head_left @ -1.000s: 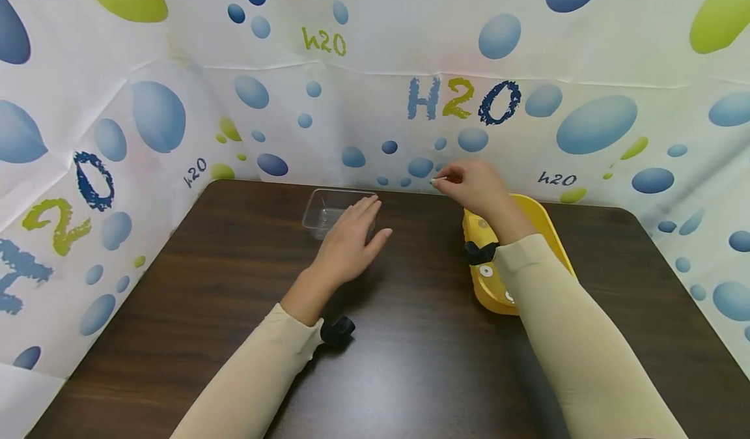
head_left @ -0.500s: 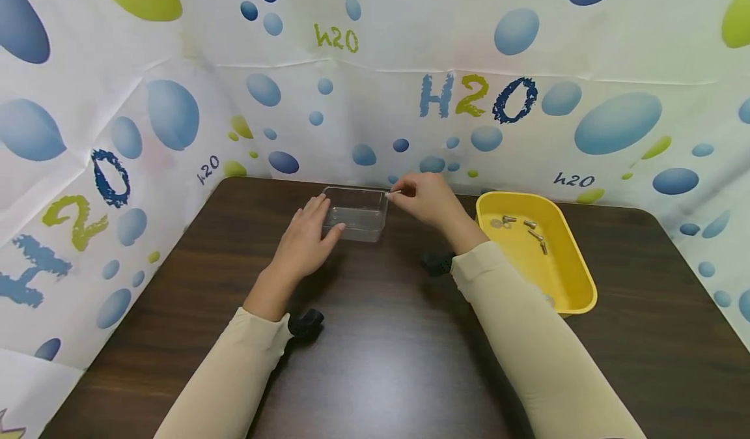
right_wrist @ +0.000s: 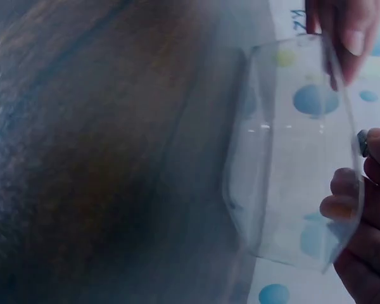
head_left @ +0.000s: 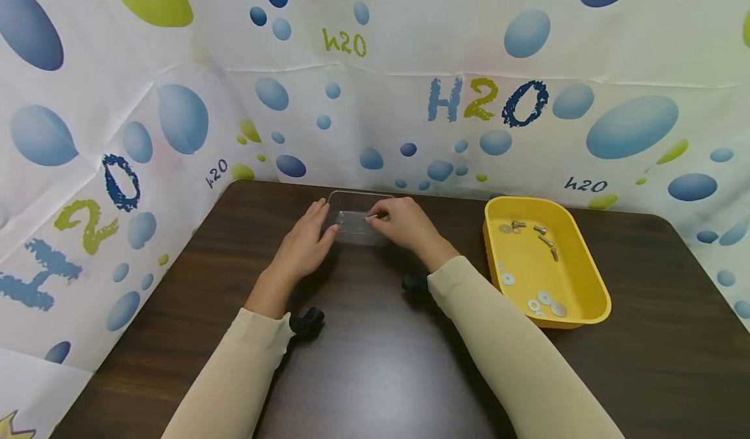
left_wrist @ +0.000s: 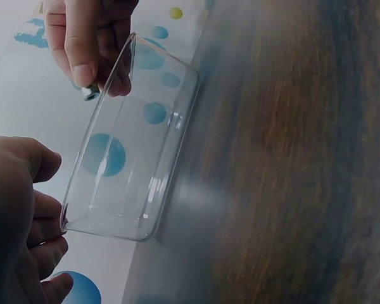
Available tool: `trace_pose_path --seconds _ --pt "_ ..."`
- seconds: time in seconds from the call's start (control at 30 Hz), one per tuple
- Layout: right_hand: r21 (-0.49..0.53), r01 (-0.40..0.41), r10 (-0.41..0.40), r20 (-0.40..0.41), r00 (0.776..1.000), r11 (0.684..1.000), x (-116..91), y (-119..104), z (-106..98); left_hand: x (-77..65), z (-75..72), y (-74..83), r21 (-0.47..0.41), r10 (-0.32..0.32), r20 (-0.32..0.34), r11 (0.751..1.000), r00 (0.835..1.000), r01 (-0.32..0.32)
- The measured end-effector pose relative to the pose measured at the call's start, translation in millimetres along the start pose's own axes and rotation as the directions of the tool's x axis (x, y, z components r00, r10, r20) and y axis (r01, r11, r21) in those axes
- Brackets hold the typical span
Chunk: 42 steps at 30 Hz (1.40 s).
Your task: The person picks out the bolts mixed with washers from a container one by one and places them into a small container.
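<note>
Right hand [head_left: 407, 223], pinching a metal piece [left_wrist: 90, 93], has come left over the clear container [head_left: 354, 236] — left hand [head_left: 301, 243] (fingers relaxed) alongside.

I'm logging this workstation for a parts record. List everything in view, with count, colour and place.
Clear plastic container: one, transparent, on the table's far part
Small metal piece: one, silver-grey, by the container's rim
Tray: one, yellow, right of the container
Bolts: about four, silver, in the tray's far part
Washers: several, mostly silver-grey, in the tray
Table: one, dark brown, underneath
Printed backdrop: white with blue and green, behind the table
Wrist cameras: two, black, at the wrists
Sleeves: two, beige, both arms
Left hand: one, bare, at the container's left end
Right hand: one, bare, pinching the metal piece
</note>
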State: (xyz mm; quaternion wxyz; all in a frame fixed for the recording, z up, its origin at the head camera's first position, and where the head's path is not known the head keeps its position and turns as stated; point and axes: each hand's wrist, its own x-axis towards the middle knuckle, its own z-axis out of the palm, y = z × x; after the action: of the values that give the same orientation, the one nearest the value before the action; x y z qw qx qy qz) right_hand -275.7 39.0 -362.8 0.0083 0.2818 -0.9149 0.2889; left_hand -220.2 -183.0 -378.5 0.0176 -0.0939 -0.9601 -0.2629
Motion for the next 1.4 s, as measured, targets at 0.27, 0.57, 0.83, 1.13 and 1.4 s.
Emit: trace_pose_path --seconds 0.27,0.57,0.83,1.13,1.4 --pt "-0.035 0.062 -0.06 0.045 0.997 0.997 4 -3 13 2.5 2.6 -5.8 0.018 0.017 0.031 1.0 0.999 -0.017" --pt "-0.05 0.054 -0.05 0.086 0.995 0.997 8 -4 15 6.0 1.5 -4.7 0.004 0.009 0.049 1.0 0.999 -0.009" --pt "-0.049 0.02 -0.011 0.171 0.985 0.999 10 -5 17 5.9 3.4 -6.3 0.014 -0.008 0.041 1.0 0.999 0.008" --pt "-0.104 0.057 -0.036 0.2 0.979 0.993 12 -5 22 5.1 5.6 -8.4 -0.001 -0.007 0.027 1.0 1.0 0.007" --pt "-0.14 0.082 -0.054 0.192 0.98 0.987 11 -7 23 6.1 4.9 -11.2 0.008 0.011 0.025 1.0 1.0 -0.011"
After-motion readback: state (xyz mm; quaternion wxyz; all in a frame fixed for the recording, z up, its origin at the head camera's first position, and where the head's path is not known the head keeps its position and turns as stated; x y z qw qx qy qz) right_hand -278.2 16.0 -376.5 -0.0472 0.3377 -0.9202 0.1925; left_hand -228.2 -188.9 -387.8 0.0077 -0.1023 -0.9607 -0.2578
